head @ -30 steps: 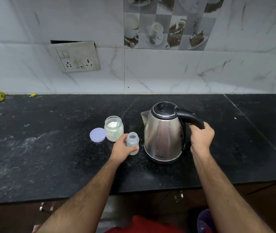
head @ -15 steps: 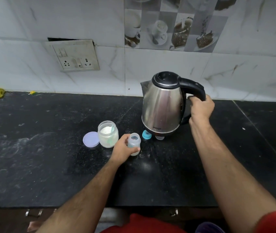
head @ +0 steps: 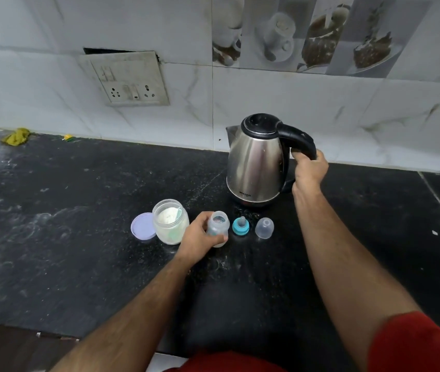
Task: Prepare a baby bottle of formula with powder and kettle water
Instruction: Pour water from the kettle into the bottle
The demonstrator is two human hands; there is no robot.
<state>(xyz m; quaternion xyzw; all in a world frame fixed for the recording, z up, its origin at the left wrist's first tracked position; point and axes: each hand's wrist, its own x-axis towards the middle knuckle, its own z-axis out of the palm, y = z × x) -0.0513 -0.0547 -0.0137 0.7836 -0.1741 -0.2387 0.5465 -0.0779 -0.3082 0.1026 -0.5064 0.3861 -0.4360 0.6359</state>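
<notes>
A small clear baby bottle (head: 219,224) stands upright and uncapped on the black counter (head: 79,251), with my left hand (head: 200,237) wrapped around its left side. My right hand (head: 308,170) grips the black handle of a steel kettle (head: 256,162), which is held just above the counter behind the bottle, spout pointing left. An open jar of white powder (head: 170,221) with a scoop inside stands left of the bottle. Its lilac lid (head: 142,227) lies beside it. A teal-ringed teat (head: 240,226) and a clear cap (head: 264,228) sit right of the bottle.
A white tiled wall with a socket plate (head: 127,79) runs behind the counter. A yellow cloth (head: 16,136) and a small yellow-green scrap (head: 69,137) lie at the back left. White powder dust marks the counter's left half. The counter's front edge is near my body.
My right hand has lifted the kettle off the counter and moved it back, uncovering the teat and clear cap behind it. My left hand has stayed on the bottle.
</notes>
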